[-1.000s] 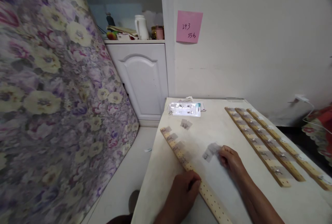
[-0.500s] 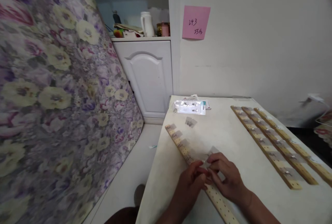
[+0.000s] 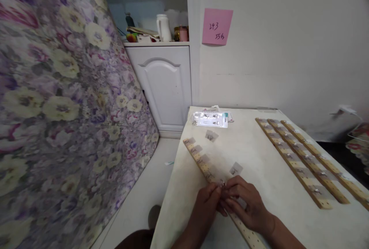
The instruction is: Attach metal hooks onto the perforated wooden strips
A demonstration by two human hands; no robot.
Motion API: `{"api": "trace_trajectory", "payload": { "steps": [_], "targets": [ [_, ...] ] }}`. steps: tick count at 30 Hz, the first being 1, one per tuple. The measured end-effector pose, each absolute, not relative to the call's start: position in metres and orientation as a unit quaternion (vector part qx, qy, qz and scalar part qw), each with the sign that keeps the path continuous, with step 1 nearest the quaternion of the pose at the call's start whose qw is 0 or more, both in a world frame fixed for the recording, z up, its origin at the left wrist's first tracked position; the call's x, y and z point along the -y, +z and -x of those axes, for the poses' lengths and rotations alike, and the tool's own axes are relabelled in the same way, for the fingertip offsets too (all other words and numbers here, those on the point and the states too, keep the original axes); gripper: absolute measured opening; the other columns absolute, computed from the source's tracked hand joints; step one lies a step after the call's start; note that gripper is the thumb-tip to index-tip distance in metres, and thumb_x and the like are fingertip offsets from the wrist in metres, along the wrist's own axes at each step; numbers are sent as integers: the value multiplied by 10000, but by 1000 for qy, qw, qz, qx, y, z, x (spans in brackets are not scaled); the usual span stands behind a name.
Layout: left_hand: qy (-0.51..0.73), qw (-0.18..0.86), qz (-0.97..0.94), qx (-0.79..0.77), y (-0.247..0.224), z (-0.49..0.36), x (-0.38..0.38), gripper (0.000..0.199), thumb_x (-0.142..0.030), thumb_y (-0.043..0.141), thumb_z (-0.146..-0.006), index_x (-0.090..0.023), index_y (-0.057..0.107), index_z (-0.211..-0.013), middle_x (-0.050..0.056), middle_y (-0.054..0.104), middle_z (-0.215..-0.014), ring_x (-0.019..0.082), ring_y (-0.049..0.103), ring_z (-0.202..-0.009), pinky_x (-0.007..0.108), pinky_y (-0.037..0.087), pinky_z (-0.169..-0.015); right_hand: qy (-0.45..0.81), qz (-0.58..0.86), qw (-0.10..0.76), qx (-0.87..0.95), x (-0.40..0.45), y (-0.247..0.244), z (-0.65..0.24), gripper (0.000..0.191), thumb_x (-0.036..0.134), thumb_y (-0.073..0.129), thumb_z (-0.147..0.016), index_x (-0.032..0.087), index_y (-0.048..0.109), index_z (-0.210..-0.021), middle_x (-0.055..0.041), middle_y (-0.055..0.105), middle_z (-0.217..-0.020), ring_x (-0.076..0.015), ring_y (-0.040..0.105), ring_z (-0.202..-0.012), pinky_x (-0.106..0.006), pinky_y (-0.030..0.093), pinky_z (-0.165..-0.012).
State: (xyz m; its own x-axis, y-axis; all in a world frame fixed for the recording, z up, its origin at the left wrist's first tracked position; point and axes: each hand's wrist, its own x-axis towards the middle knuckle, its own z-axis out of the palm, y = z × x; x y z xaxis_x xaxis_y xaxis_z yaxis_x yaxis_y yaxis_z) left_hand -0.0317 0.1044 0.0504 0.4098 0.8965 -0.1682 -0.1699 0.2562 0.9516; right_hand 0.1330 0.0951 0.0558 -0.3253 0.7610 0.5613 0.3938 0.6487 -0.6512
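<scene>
A wooden strip with rows of holes (image 3: 248,234) lies slanted on the white table, with clear squares bearing metal hooks along its far part. Over its middle, my left hand (image 3: 208,202) and my right hand (image 3: 245,203) meet with fingertips pinched together. Between them shows a small shiny piece, partly hidden by the fingers; it looks like a metal hook. Just beyond my right hand lies a clear square with a hook (image 3: 236,169). Another clear square (image 3: 211,136) rests farther back, near the strip's far end.
Three wooden strips with hooks (image 3: 300,171) lie side by side at the right. Clear hook packages (image 3: 210,119) sit at the table's back left edge. A floral curtain (image 3: 63,107) hangs at the left, and a white cabinet (image 3: 168,87) stands behind.
Both hands have shifted slightly left and closer together over the strip. The clear square beyond my right hand now shows fully.
</scene>
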Motion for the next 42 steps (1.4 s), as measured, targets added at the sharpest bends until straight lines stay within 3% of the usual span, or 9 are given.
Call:
{"api": "trace_trajectory", "payload": {
  "steps": [4,8,13,23,27,32,38,42],
  "targets": [
    [350,727,-447,-386,47,30,-103,364,-497,535,-808,-138,539,-751,43,666,-637,121,604,-476,202,405,-427,300,459,518,657,-101,53,-138,94,274,535,-859,206,579,-811,-38,563,-773,-162,525,-672,-280,434,-588],
    [322,735,-451,-391,43,29,-102,354,-495,524,-804,-151,500,-724,36,666,-603,97,573,-402,173,352,-364,464,510,486,537,-111,47,-139,236,425,552,-850,195,586,-891,37,461,-603,-94,375,-488,-228,290,-453],
    [296,707,-491,-415,45,28,-103,328,-473,472,-826,-169,481,-703,0,633,-550,72,513,-344,160,267,-321,571,453,456,512,-116,42,-142,281,445,598,-820,182,592,-918,67,421,-558,-57,304,-441,-210,210,-439],
    [275,651,-564,-428,48,28,-100,270,-389,427,-868,-173,525,-739,-17,625,-618,81,550,-423,179,329,-386,615,404,434,520,-114,39,-144,327,381,726,-712,205,591,-953,11,581,-767,-127,529,-675,-232,389,-605],
    [271,657,-557,-430,47,28,-100,260,-378,423,-861,-174,527,-737,-16,632,-619,81,557,-425,179,337,-393,627,398,426,517,-113,41,-145,299,361,715,-726,206,569,-936,30,555,-710,-116,513,-634,-230,375,-591],
    [255,675,-534,-440,52,27,-101,275,-426,449,-814,-181,497,-697,-13,624,-580,84,532,-383,181,313,-359,591,414,426,545,-115,46,-146,228,387,669,-755,195,548,-778,26,520,-680,-120,486,-633,-233,362,-579],
    [252,665,-532,-460,51,32,-102,300,-445,448,-812,-189,479,-660,-27,594,-494,67,438,-309,178,252,-327,598,425,405,546,-115,45,-150,219,373,652,-770,199,584,-884,49,486,-634,-87,412,-546,-201,301,-490],
    [245,633,-560,-475,49,37,-102,307,-425,449,-834,-189,486,-642,-34,590,-494,68,424,-321,184,273,-345,608,440,381,539,-113,43,-151,180,347,642,-772,189,570,-821,71,456,-583,-54,353,-448,-179,257,-408]
  ]
}}
